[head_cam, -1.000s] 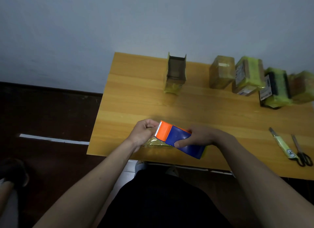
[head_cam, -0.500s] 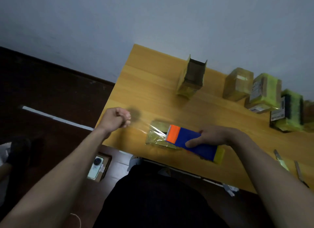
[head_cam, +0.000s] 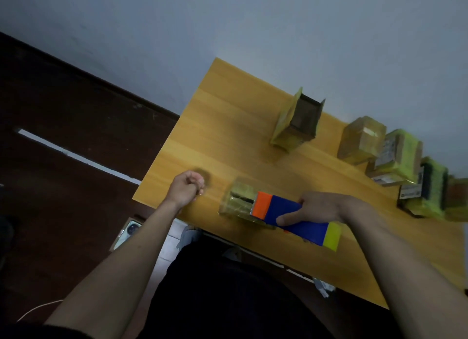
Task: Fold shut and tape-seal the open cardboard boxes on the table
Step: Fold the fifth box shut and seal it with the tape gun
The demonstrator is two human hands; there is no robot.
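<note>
Blue plastic tape dispenser [head_cam: 291, 216], orange-tipped, sits gripped in your right hand [head_cam: 320, 208] over the tape-wrapped box [head_cam: 239, 199]. Your left hand [head_cam: 187, 188] is fisted; whether it pinches tape, I cannot tell. Box labels are unreadable.

Surface: wooden table [head_cam: 228, 136], honey-coloured, running aslant from the upper middle of the frame to the lower right.
Lower middle: small tape-wrapped box [head_cam: 238, 199] lying on the table near its front edge.
Upper middle right: open cardboard box [head_cam: 296, 122] standing with its flaps up.
Right edge: row of taped boxes [head_cam: 395, 154] along the far side, close together; some wrapped in yellow-green.
</note>
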